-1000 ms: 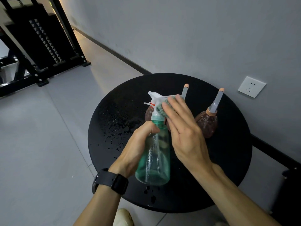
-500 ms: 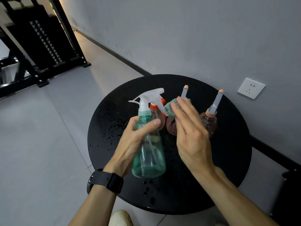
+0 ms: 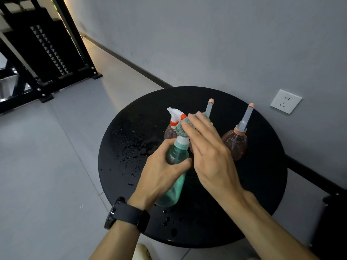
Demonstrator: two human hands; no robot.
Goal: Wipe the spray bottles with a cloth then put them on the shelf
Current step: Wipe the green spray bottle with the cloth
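STEP: wiping, first bottle | left hand (image 3: pixel 159 177) fingers wrap green bottle (image 3: pixel 173 177), held above the surface (image 3: pixel 262 203) | right hand (image 3: pixel 212 156) fingers straight, pressing cloth (image 3: pixel 181 126) on its spray head | LEFT: three brown bottles (image 3: pixel 235 145) behind green bottle, unwiped by my judgement; nothing shelved.

A round table (image 3: pixel 262 212) is set against the wall (image 3: pixel 206 44), with a wall socket (image 3: pixel 285 101) just above its far right edge. Above the table's middle, a spray bottle (image 3: pixel 174 173) is held by the left hand (image 3: pixel 161 177); to its right, a cloth (image 3: pixel 183 126) is pressed over its top by the right hand (image 3: pixel 208 152). Behind them on the table a trigger bottle (image 3: pixel 171 128) is stood, with two long-necked bottles (image 3: pixel 235 145) to its right. Water drops (image 3: pixel 131 147) are scattered on the table's left part. A rack (image 3: pixel 47 59) is placed far left of the table.
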